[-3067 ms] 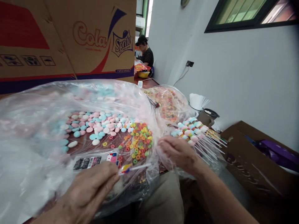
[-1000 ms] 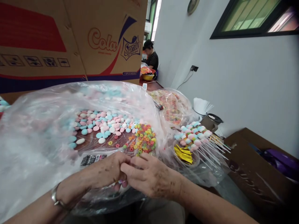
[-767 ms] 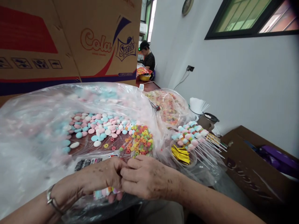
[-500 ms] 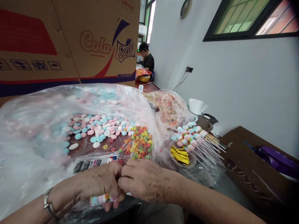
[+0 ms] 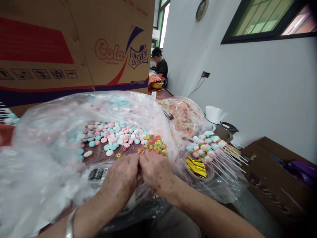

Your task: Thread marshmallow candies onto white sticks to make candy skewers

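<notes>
My left hand (image 5: 121, 177) and my right hand (image 5: 157, 172) meet above the near edge of the table, fingers curled and closed against each other. Whatever they hold is hidden behind the knuckles. Just beyond them lie ring-shaped fruit-coloured candies (image 5: 155, 144). Pink, blue and white candies (image 5: 112, 134) spread out from the mouth of a large clear plastic bag (image 5: 61, 109). Beside my left wrist is a small clear packet with a black printed label (image 5: 97, 173).
Candy skewers (image 5: 208, 145) are stacked on the right, white sticks toward me. Gold twist ties (image 5: 196, 167) lie in a clear tub. Behind are a bag of ring candies (image 5: 183, 114), white sticks (image 5: 215, 114) and a dark mug (image 5: 225, 131). A large carton (image 5: 81, 72) blocks the back left; a person (image 5: 160, 67) sits far behind.
Both hands have moved up and away from me, still together. The pastel candies seen under my left hand earlier are out of sight. The view has shifted slightly left.
</notes>
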`<state>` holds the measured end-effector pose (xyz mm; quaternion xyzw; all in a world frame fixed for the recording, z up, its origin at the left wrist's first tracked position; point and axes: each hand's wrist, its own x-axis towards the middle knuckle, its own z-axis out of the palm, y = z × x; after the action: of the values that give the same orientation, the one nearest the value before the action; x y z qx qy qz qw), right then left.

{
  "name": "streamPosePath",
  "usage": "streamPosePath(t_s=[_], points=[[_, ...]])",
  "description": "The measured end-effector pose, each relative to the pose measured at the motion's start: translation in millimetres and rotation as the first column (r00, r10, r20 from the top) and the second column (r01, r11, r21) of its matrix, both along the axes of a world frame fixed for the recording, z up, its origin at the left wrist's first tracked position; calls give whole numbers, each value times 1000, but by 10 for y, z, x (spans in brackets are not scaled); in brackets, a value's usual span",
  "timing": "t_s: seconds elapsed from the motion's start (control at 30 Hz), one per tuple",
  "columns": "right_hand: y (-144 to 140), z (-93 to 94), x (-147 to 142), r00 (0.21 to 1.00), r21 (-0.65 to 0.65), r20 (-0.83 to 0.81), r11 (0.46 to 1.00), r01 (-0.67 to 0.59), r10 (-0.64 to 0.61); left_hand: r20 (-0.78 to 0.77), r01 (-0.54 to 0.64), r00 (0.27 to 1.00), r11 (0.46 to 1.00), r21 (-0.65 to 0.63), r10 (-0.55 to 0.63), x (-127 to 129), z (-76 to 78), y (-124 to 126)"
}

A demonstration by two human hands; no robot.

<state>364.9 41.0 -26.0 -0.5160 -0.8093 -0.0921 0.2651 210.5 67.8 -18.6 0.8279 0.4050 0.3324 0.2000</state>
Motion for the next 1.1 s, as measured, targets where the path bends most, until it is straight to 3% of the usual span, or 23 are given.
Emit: streamPosePath(t_s=[0.07,0.1,0.13,0.17,0.2,0.23,0.27,0.3,0.33,0.37,0.4,0.47,0.5,0.53,0.6,0.63,0.7,0.73,0.8,0.87,0.93,1.0,1.1], points=[[155,12,12,989,22,-122,997,80,-77,76,-88,995,928,362,65,43,-6,-76],[217,32,13,977,27,-187,994,106,-99,125,-110,990,894,435,62,52,-14,-125],[261,58,6,961,28,-251,992,123,-112,161,-103,986,896,433,35,51,-24,-175],[285,89,-13,944,26,-310,991,128,-113,192,-78,981,936,343,12,43,-33,-220],[286,120,-46,927,24,-361,992,123,-106,225,-40,974,985,169,1,31,-38,-251],[264,150,-92,912,23,-399,994,110,-92,272,2,962,997,-71,18,14,-35,-263],[223,175,-148,899,27,-433,996,82,-62,332,42,940,942,-334,76,-6,-21,-252],[168,191,-211,885,37,-466,998,42,-20,394,93,904,823,-560,165,-31,7,-218],[106,199,-273,866,52,-499,999,-8,33,452,162,853,690,-706,263,-64,51,-168],[45,197,-329,841,60,-535,996,-62,84,520,249,784,594,-765,340,-107,108,-108],[-8,188,-372,807,49,-577,992,-114,121,597,339,715,567,-750,363,-162,177,-50],[-72,159,-411,726,-28,-675,979,-200,129,744,463,617,647,-606,255,-301,327,26],[-81,147,-406,692,-84,-715,971,-226,99,775,519,619,675,-525,127,-376,395,36],[-79,141,-391,660,-131,-748,963,-238,61,760,578,650,669,-468,-30,-446,450,27],[-63,150,-354,601,-178,-799,959,-220,-10,605,612,754,608,-507,-255,-549,502,-28],[-61,163,-346,571,-187,-820,959,-212,-33,513,570,811,582,-580,-282,-575,495,-61],[-88,192,-378,494,-224,-866,941,-255,-72,420,395,902,578,-714,-97,-580,425,-114],[-116,203,-420,441,-253,-892,917,-309,-98,428,326,903,568,-755,50,-565,371,-133],[-187,206,-548,281,-330,-934,832,-446,-220,513,302,811,549,-779,281,-520,264,-161],[-257,181,-699,105,-403,-895,683,-609,-434,596,360,732,554,-751,331,-477,184,-198],[-312,129,-827,15,-411,-793,517,-751,-608,641,392,708,589,-707,298,-460,139,-261],[-359,59,-900,46,-410,-756,418,-810,-652,645,357,702,634,-686,303,-505,106,-346],[-436,-54,-895,272,-455,-856,391,-800,-441,595,228,720,687,-690,358,-787,53,-491]])
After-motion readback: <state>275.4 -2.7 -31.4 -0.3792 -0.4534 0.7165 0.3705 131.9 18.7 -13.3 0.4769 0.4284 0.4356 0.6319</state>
